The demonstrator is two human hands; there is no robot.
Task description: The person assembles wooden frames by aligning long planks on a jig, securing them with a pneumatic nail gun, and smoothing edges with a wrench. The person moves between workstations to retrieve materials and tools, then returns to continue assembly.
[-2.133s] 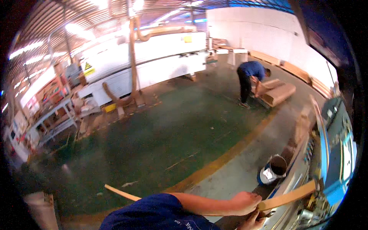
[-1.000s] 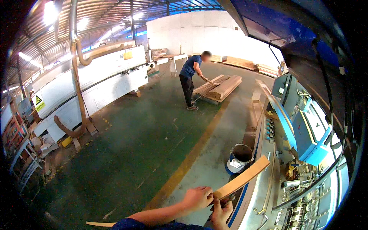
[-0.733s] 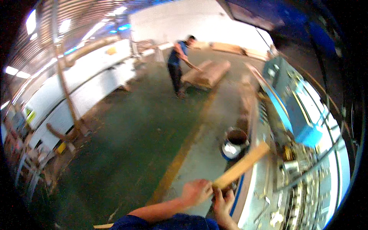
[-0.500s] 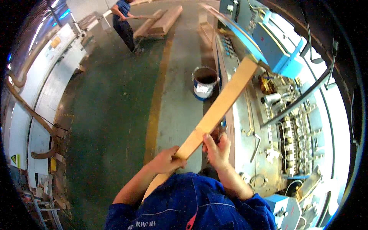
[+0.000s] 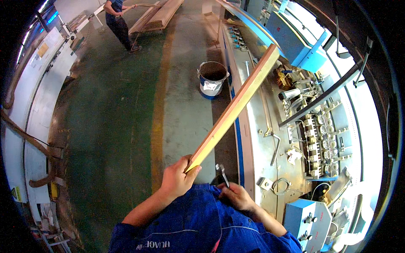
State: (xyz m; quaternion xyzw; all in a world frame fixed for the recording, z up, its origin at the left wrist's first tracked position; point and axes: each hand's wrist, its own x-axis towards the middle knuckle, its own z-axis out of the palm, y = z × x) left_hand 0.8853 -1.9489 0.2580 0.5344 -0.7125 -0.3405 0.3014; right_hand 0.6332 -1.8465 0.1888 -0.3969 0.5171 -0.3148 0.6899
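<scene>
A long, narrow wooden board point(image 5: 230, 116) slants from my left hand up and to the right, its narrow edge now facing me. My left hand point(image 5: 178, 179) is closed round the board's near part, with the thumb along its side. Close to my body on the right, my right hand point(image 5: 237, 196) grips a metal wrench point(image 5: 222, 170), whose open jaw points up and away from me. The right hand is apart from the board. The board's far end reaches over the edge of the machine bed point(image 5: 263, 114).
On the right stand the machine's blue housing point(image 5: 291, 40) and a row of metal fittings point(image 5: 322, 143). A hex key point(image 5: 275, 149) lies on its bed. A bucket point(image 5: 213, 80) stands on the floor ahead. Far left, a person point(image 5: 116, 23) works beside stacked boards point(image 5: 164, 17).
My right hand has come off the board and drawn back toward my body, bringing the wrench into view. The board has turned from its broad face to its narrow edge.
</scene>
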